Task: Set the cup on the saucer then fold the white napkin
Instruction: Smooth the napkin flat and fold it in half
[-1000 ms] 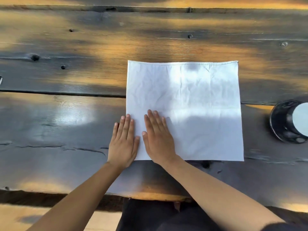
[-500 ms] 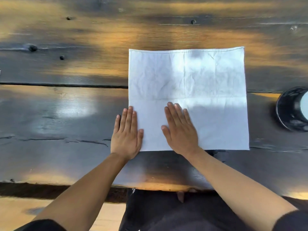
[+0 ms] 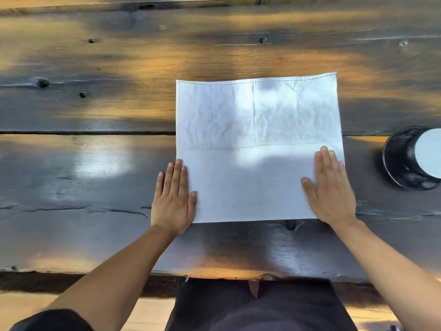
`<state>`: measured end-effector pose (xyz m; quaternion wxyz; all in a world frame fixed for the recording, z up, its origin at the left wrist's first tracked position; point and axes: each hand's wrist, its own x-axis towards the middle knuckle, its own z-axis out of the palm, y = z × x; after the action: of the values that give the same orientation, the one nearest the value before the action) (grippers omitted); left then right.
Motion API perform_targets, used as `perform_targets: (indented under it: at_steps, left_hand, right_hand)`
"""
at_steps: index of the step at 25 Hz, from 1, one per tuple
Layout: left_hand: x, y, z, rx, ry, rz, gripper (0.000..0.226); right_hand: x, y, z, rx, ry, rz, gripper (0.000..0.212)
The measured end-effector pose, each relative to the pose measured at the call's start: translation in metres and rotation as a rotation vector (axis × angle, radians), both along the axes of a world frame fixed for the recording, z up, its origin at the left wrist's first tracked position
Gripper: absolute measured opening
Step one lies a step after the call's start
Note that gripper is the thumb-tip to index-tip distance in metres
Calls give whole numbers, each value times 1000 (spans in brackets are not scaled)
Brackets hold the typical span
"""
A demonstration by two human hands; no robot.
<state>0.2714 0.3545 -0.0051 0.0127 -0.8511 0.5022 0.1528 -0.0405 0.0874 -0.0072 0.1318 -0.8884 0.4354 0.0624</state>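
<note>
The white napkin lies spread flat on the dark wooden table, with a faint crease line across its middle. My left hand rests flat, fingers together, on the napkin's near left corner and edge. My right hand lies flat on its near right corner. Neither hand holds anything. A dark cup with a pale inside stands at the far right, cut off by the frame edge; I cannot tell a saucer apart under it.
The wooden table has a gap between planks running left to right and a rough near edge. My dark-clothed lap shows below the edge. Patches of sunlight fall on the wood.
My right hand has slid from the napkin's near left part across to its near right corner. The left hand has stayed at the near left corner.
</note>
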Motion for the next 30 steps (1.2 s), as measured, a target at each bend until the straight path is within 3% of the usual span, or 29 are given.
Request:
perform_targets:
  at_steps: [5, 8, 13, 18, 24, 30]
  left_hand:
    - [0, -1, 1, 4, 1, 5, 70]
    - [0, 0, 1, 0, -11, -5, 71]
    - [0, 2, -4, -25, -6, 1, 70]
    - [1, 2, -3, -24, -1, 2, 71]
    - [1, 1, -2, -9, 2, 1, 70]
    - [1, 2, -4, -20, -13, -4, 70]
  right_hand:
    - [53, 38, 14, 97, -201, -147, 67]
    - [126, 98, 18, 123, -268, 69, 61]
    - [200, 155, -1, 93, -115, 240, 62]
    - [172, 137, -3, 22, -88, 270, 68]
    - [80, 66, -6, -70, 3, 146, 73]
    - [4, 6, 0, -23, 18, -2, 74]
